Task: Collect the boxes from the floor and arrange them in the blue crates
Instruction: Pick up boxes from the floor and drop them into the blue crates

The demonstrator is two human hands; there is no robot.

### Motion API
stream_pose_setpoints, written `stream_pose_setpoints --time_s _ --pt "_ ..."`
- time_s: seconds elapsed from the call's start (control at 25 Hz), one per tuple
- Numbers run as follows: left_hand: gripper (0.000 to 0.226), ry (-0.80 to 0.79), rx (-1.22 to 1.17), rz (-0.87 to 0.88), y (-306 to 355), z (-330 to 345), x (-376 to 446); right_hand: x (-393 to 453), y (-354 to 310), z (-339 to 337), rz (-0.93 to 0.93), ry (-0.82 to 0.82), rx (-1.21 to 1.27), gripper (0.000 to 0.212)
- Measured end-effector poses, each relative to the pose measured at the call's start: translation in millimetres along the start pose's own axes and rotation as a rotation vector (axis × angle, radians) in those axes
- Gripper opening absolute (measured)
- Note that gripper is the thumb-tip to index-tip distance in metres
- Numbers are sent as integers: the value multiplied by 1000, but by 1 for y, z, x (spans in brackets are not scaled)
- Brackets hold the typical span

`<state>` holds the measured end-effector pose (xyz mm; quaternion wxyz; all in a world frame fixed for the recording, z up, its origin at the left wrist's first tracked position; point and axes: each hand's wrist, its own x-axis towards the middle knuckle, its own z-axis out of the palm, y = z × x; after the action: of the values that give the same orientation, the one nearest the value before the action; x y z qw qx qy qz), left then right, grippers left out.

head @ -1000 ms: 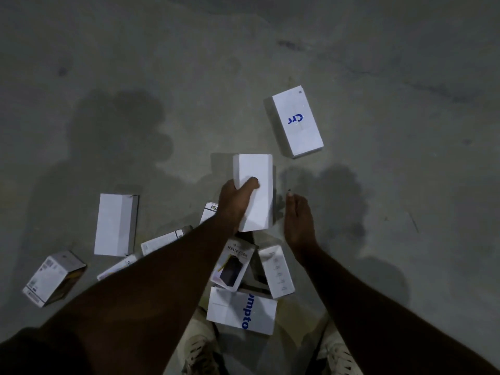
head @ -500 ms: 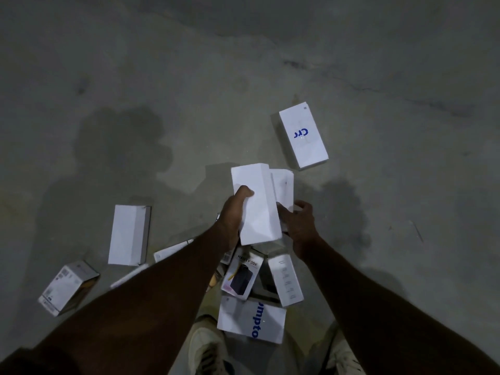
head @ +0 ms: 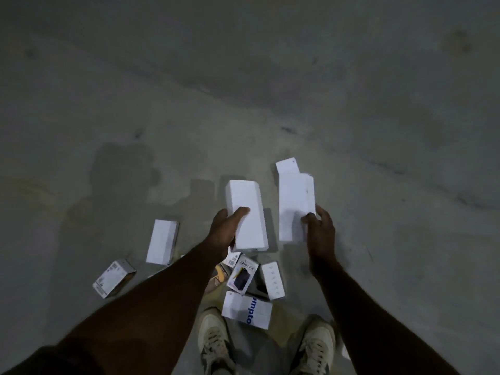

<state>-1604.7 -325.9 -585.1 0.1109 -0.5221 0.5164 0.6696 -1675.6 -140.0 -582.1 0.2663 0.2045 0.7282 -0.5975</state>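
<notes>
At centre frame, left hand point(head: 226, 228) grips one white box point(head: 246, 215), right hand point(head: 319, 228) grips another point(head: 295, 207), long axes pointing away; more boxes point(head: 162, 242) on floor point(head: 108, 104) below centre. No crates visible. Versus 0.5 s ago: held boxes now apart, right one raised clear

2 hands point(head: 226, 228) point(head: 319, 231); 9 boxes point(head: 246, 215) visible, 2 held, 7 floored; 2 shoes point(head: 213, 339).
</notes>
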Motion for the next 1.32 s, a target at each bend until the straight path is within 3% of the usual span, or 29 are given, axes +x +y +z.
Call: stream_pose_setpoints --time_s 0.16,0.44,0.64,0.8,0.96,1.08,1.24,1.32 --pt "46 -24 -32 38 43 7 -92 -75 -69 -11 102 -218 154 35" --pt "90 -68 -170 -90 48 5 -207 -170 -120 -45 43 -407 -40 43" --pt "70 -114 -303 -58 79 -9 -304 -235 -182 -46 -15 -522 -179 67" --pt "44 -21 -415 25 115 -27 -376 -289 -225 -38 -132 -617 -165 51" --pt "27 44 -425 134 136 -60 -444 -349 -267 -24 -136 -745 -221 52" --pt "39 61 -447 239 128 -82 -467 -377 -276 -17 -124 -770 -260 59" --pt "81 128 -516 295 100 -110 -503 -416 -266 -8 -56 -845 -238 58" --pt "73 114 -564 348 77 -125 -526 -444 -255 -3 -36 -936 -272 70"
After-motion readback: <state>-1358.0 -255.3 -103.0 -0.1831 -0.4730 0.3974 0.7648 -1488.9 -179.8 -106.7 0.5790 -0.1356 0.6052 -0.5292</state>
